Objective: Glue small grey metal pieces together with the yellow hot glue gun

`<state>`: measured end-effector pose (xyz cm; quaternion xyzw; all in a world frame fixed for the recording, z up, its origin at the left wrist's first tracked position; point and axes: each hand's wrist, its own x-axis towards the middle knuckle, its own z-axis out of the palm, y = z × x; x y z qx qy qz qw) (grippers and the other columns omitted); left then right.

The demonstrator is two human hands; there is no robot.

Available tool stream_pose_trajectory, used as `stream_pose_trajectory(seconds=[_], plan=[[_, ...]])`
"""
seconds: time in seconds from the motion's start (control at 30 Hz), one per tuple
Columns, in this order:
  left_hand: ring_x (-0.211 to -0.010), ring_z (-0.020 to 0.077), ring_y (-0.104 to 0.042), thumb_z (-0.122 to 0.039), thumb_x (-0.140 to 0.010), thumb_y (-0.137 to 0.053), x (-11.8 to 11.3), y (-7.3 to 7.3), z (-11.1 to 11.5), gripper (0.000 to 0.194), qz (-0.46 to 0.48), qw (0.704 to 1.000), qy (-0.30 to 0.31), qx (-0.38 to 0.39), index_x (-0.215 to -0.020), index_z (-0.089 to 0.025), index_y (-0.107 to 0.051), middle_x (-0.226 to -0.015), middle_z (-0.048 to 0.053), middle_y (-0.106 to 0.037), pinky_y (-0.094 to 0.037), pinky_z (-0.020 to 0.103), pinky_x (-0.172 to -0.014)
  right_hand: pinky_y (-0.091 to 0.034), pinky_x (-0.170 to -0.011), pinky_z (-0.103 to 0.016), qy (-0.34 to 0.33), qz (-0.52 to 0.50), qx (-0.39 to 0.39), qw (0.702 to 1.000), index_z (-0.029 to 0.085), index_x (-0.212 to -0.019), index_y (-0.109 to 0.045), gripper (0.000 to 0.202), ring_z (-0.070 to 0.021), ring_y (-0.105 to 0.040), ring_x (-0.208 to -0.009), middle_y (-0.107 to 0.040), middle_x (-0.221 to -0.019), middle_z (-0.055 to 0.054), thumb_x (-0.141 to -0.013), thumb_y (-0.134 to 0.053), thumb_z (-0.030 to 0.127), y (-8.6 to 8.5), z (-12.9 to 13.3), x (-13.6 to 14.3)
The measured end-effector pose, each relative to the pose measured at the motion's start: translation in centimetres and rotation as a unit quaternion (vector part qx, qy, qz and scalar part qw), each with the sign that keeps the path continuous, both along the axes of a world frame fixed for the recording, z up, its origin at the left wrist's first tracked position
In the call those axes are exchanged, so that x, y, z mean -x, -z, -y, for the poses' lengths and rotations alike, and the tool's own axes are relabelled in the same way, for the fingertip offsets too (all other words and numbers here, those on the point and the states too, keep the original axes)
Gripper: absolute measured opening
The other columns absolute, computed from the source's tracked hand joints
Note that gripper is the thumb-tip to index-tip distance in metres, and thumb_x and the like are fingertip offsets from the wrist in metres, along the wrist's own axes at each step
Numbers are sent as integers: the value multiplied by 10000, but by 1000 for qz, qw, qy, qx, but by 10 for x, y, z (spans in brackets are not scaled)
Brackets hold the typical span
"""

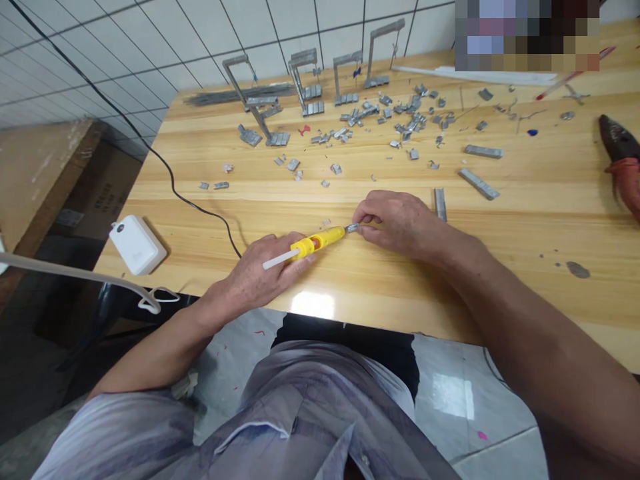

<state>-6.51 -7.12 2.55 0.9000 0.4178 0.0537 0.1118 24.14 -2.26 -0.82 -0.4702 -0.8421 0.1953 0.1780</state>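
Clamping glue gun (327, 238), left fingers (299, 267) near tabletop (395, 287) front edge; right fingers (371, 208) pinch metal bit (352, 228), open room edgeward; tiled wall (280, 40) behind.

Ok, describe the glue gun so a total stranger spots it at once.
Find the wooden table, then the left hand near its front edge. That hand holds the glue gun, with a whitish stick poking out behind. Its bright yellow body sets it apart from the grey metal bits.
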Motion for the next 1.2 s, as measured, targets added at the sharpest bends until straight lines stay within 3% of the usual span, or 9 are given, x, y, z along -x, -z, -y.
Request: stream_pose_trajectory(seconds=[0.33,0.63,0.9,1.07,1.2], plan=[[-887,229,-738,-519,-1199,-435,2,3,3,447,56,997,-35,28,-1163,-191,-735,-1051,77,-809,-572,340,-836,-477,-827,-350,-2,2,4,1000,233,-1021,-825,218,-248,-728,-977,-832,-1058,-76,-927,-645,154,1,-1,0],[-903,230,-734,-580,-1185,-447,-1,8,0,476,88,993,-49,58,-1185,-197,-730,-1031,69,-789,-582,337,-859,-469,-812,-349,-7,-1,2,1000,234,-1021,-823,227,-249,-726,-968,-832,-1055,-75,-940,-631,144,-1,0,-1],[-834,221,-703,-671,-1160,-431,-6,-1,-4,578,98,985,-80,116,-1048,-199,-746,-980,72,-783,-557,334,-760,-474,-815,-352,-11,2,6,1000,233,-1039,-823,231,-249,-729,-974,-823,-1049,-78,-944,-626,160,-2,1,-1],[-595,168,-519,-821,-1070,-488,-1,-5,-9,691,80,967,-146,191,-764,-218,-634,-661,4,-580,-382,301,-550,-477,-810,-347,-11,-7,1,1000,233,-1025,-825,234,-243,-728,-944,-825,-1042,-76,-930,-630,145,0,0,-2],[-574,143,-428,-803,-1048,-525,-1,-7,-13,684,94,961,-155,209,-676,-228,-511,-633,-4,-485,-302,297,-529,-486,-816,-346,-12,-6,-2,1000,231,-1033,-831,246,-242,-734,-952,-827,-1038,-75,-932,-622,148,1,0,-3]])
